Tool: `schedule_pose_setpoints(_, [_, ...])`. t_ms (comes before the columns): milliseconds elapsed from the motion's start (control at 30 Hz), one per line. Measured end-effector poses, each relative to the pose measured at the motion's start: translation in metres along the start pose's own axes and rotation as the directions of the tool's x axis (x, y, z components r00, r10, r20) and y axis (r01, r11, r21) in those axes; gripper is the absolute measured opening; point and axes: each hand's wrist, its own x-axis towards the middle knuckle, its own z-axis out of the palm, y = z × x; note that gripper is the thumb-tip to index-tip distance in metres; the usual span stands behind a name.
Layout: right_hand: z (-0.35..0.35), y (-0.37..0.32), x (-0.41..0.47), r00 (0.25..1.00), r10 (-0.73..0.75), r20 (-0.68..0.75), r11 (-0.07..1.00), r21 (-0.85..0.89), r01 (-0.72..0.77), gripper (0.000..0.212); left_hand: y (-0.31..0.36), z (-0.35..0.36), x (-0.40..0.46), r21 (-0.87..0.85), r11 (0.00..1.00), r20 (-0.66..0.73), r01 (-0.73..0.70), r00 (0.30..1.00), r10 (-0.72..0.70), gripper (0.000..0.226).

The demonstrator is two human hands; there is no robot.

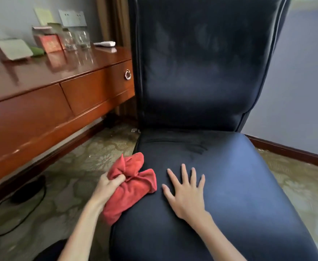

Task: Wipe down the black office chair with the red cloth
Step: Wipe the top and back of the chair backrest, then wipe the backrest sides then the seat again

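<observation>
The black office chair [201,81] is filling the centre and right of the frame, its tall backrest rising to the top edge and its seat running down to the bottom edge. Faint streaks are showing on the backrest and near the rear of the seat, so some wiping may already be done, though I cannot tell how much; judging from this view, the job is looking closer to its start than its finish, with most of the seat, the sides and whatever lies below still to be covered.

The wooden desk [41,102] is taking up the left half, its two drawers closed, so their contents are hidden. On its top, in the upper left, two clear glass jars [77,39] are standing side by side and appearing empty, beside a red box [50,43] whose contents I cannot see, and a white remote [105,43] is lying just to their right.

The red cloth [133,187] is lying bunched on the left edge of the seat, lower centre-left, partly hanging over the side. The right hand [186,193] is resting flat on the seat just right of the cloth, fingers straight and spread. The left hand [107,187] is gripping the cloth, fingers curled into its gathered folds
</observation>
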Motion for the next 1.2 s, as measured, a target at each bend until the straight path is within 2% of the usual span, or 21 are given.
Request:
schedule_pose_setpoints(100, [0.005, 0.016, -0.006, 0.998, -0.034, 0.05, 0.998, -0.044, 0.036, 0.087, -0.007, -0.002, -0.014, -0.035, 0.997, 0.023, -0.067, 0.997, 0.067, 0.044])
schedule_pose_setpoints(200, [-0.006, 0.031, -0.011, 0.997, -0.072, 0.011, 0.996, -0.056, 0.072, 0.098, -0.023, 0.005, -0.036, -0.113, 0.989, 0.022, -0.091, 0.995, 0.094, 0.032])
schedule_pose_setpoints(300, [-0.01, 0.045, -0.023, 0.999, -0.043, -0.022, 0.999, -0.032, 0.042, 0.081, -0.042, 0.02, -0.061, -0.16, 0.974, -0.055, -0.16, 0.987, 0.154, 0.035])
schedule_pose_setpoints(367, [-0.011, 0.055, -0.036, 0.989, 0.067, -0.132, 0.997, -0.026, -0.07, 0.063, -0.054, 0.033, -0.082, -0.176, 0.967, -0.121, -0.183, 0.979, 0.163, 0.023])
schedule_pose_setpoints(400, [-0.01, 0.059, -0.045, 0.971, 0.157, -0.181, 0.985, -0.038, -0.166, 0.054, -0.057, 0.04, -0.094, -0.185, 0.959, -0.154, -0.213, 0.97, 0.186, 0.025])
schedule_pose_setpoints(467, [-0.006, 0.062, -0.066, 0.924, 0.349, -0.157, 0.933, -0.029, -0.358, 0.049, -0.062, 0.055, -0.116, -0.225, 0.93, -0.196, -0.291, 0.948, 0.25, 0.048])
schedule_pose_setpoints(533, [0.0, 0.062, -0.082, 0.894, 0.434, -0.114, 0.901, 0.053, -0.431, 0.05, -0.066, 0.071, -0.135, -0.246, 0.902, -0.216, -0.355, 0.927, 0.306, 0.063])
schedule_pose_setpoints(633, [0.003, 0.057, -0.095, 0.907, 0.406, -0.115, 0.914, 0.022, -0.406, 0.048, -0.076, 0.085, -0.158, -0.203, 0.874, -0.149, -0.441, 0.896, 0.418, 0.071])
schedule_pose_setpoints(733, [-0.004, 0.082, -0.094, 0.917, 0.363, -0.162, 0.931, 0.028, -0.364, 0.048, -0.092, 0.088, -0.174, -0.156, 0.851, -0.046, -0.501, 0.865, 0.5, 0.078])
schedule_pose_setpoints(833, [-0.012, 0.118, -0.091, 0.942, 0.305, -0.142, 0.952, 0.034, -0.303, 0.066, -0.111, 0.07, -0.177, -0.166, 0.836, 0.082, -0.523, 0.838, 0.54, 0.076])
schedule_pose_setpoints(900, [-0.014, 0.138, -0.086, 0.958, 0.249, -0.145, 0.969, 0.04, -0.246, 0.07, -0.125, 0.049, -0.169, -0.212, 0.836, 0.122, -0.506, 0.835, 0.536, 0.074])
schedule_pose_setpoints(967, [-0.021, 0.153, -0.079, 0.965, 0.21, -0.156, 0.978, 0.034, -0.207, 0.071, -0.131, 0.025, -0.157, -0.312, 0.843, 0.037, -0.438, 0.881, 0.472, 0.069])
schedule_pose_setpoints(1033, [-0.029, 0.163, -0.077, 0.958, 0.242, -0.154, 0.97, 0.013, -0.243, 0.075, -0.121, -0.001, -0.149, -0.357, 0.822, -0.11, -0.443, 0.894, 0.434, 0.065])
schedule_pose_setpoints(1133, [-0.028, 0.143, -0.081, 0.934, 0.333, -0.13, 0.937, -0.067, -0.343, 0.082, -0.093, -0.034, -0.14, -0.32, 0.753, -0.259, -0.575, 0.817, 0.514, 0.067])
schedule_pose_setpoints(1200, [-0.011, 0.104, -0.084, 0.965, 0.239, -0.109, 0.963, -0.102, -0.25, 0.088, -0.075, -0.05, -0.141, -0.246, 0.689, -0.297, -0.682, 0.729, 0.616, 0.064])
